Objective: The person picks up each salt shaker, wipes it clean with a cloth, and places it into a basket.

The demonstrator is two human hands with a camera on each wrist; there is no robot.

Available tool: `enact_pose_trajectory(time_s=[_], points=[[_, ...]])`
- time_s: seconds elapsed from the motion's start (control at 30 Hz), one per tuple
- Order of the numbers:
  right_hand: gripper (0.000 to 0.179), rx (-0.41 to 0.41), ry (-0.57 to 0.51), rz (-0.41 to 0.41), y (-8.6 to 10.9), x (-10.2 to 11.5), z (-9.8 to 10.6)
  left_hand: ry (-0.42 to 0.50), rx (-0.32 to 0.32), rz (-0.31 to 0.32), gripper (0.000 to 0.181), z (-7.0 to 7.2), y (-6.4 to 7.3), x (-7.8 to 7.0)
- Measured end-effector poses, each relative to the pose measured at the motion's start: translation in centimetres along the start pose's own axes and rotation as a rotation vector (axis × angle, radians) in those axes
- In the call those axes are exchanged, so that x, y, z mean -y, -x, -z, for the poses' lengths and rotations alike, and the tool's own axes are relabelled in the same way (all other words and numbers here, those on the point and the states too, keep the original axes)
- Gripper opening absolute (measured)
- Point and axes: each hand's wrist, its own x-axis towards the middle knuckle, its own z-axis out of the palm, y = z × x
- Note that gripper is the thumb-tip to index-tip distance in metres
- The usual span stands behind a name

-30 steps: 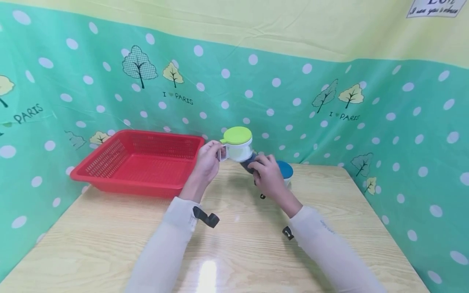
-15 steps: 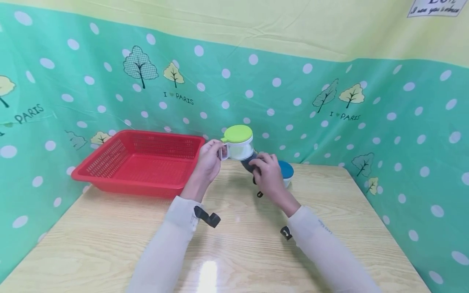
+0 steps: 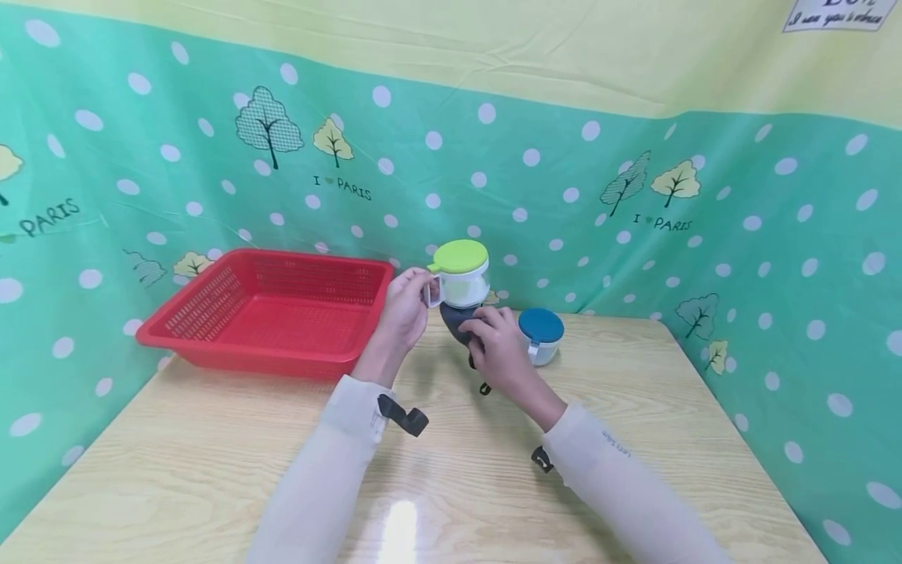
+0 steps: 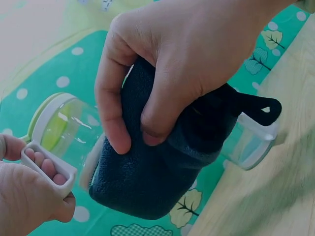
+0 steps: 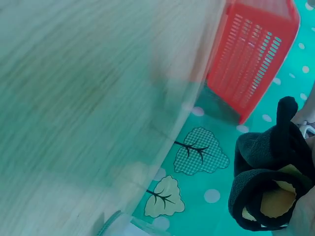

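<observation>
My left hand [image 3: 405, 309] grips the white handle [image 4: 66, 179] of a clear jar with a lime-green lid [image 3: 460, 256], held above the table. Under the jar's base is a dark fuzzy cleaning mitt [image 3: 454, 321] with a black loop [image 4: 268, 110]. My right hand [image 3: 500, 348] holds this mitt, thumb and a finger pinching its cloth in the left wrist view. The mitt [image 4: 147, 182] lies against the jar's bottom there. Yellowish material shows inside the mitt's opening [image 5: 278, 199] in the right wrist view. A second jar with a blue lid [image 3: 541, 326] stands on the table behind my right hand.
A red plastic basket [image 3: 282, 360] with slotted walls stands at the back left of the wooden table [image 3: 451, 470]. A green dotted curtain [image 3: 451, 172] hangs along the back and sides. Black straps [image 3: 405, 415] dangle from both sleeves.
My right hand and the mitt have shifted left beneath the jar, uncovering more of the blue-lidded jar. The green-lidded jar has moved slightly right, still held by its handle.
</observation>
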Motion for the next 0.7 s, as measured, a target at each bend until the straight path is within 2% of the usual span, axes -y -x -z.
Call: enact_pose_trajectory(time_s=[0.13,0.4,0.53,0.7], points=[[0.02,-0.039,-0.008,-0.021,-0.2,-0.3,0.2,-0.011,0.001,0.001,0.026,0.0,0.0,-0.2],[0.02,-0.131,-0.004,-0.091,-0.9,-3.1,1.1,-0.017,0.025,0.024,0.025,-0.3,0.1,-0.7],[0.02,-0.111,0.016,-0.094,-0.8,-3.3,1.3,-0.016,0.028,0.03,0.025,-0.4,0.2,-0.7],[0.019,-0.054,0.04,-0.063,-0.6,-2.1,1.1,-0.011,0.026,0.026,0.025,-0.4,0.2,-0.5]])
